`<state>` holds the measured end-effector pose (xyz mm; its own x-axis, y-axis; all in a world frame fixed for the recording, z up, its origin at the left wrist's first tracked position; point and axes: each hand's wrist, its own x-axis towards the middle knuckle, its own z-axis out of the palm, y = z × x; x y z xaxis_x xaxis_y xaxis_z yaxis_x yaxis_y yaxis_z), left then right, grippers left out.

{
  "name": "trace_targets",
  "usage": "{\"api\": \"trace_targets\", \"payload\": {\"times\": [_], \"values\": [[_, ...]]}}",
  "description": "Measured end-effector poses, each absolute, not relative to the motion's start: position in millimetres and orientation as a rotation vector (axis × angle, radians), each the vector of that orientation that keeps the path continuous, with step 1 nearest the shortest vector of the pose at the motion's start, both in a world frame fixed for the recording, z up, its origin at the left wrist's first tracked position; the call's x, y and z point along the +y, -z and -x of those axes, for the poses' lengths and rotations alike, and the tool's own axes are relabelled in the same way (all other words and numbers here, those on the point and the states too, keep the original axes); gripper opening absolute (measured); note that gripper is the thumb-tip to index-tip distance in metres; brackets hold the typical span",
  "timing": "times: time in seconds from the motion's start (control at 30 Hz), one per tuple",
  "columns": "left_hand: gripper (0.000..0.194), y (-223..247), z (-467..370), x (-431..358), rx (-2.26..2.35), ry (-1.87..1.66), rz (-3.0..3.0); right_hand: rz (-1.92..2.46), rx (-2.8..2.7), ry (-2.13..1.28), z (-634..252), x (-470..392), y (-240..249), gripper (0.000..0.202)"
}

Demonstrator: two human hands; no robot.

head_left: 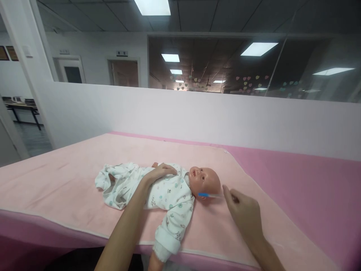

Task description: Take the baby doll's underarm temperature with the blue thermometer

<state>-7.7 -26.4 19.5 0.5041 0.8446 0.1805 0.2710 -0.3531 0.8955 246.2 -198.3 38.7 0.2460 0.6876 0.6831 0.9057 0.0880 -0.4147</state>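
Observation:
A baby doll [166, 192] in a white patterned suit lies on its back, its head [207, 182] to the right. My left hand [162, 171] rests on the doll's chest, fingers stretched out flat and holding nothing. Beside the doll's head, my right hand [244, 209] is closed in a pinch on a thin, pale stick with a blue end [203, 195]. That blue end appears at the doll's ear; whether it touches, I cannot tell. The doll's near arm [172, 233] hangs toward the front edge.
A light pink sheet [70, 180] covers most of the table, with a darker pink cover [316, 188] showing at the right. Behind it stands a low white wall [197, 116] with glass above. Further back at the left is a table [22, 106] with things on it.

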Motion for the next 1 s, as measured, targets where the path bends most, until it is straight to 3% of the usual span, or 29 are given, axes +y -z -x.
{"api": "trace_targets", "payload": {"times": [0.23, 0.57, 0.8, 1.0], "values": [[0.027, -32.7, 1.2, -40.2, 0.825, -0.935, -1.955, 1.691, -1.581, 0.679, -256.8, -220.8, 41.7, 0.048], [0.022, -26.8, -11.2, -38.1, 0.691, -0.694, -2.200, 2.019, -1.858, 0.597, -231.4, -201.1, 27.2, 0.029], [0.019, -29.1, -6.1, -41.0, 0.679, -0.683, -2.047, 1.280, -1.778, 0.312, -161.3, -152.0, -21.1, 0.019], [0.021, -25.3, -6.3, -40.5, 0.729, -0.707, -1.908, 0.982, -1.794, 0.108, -130.0, -102.2, 5.8, 0.046]]}}
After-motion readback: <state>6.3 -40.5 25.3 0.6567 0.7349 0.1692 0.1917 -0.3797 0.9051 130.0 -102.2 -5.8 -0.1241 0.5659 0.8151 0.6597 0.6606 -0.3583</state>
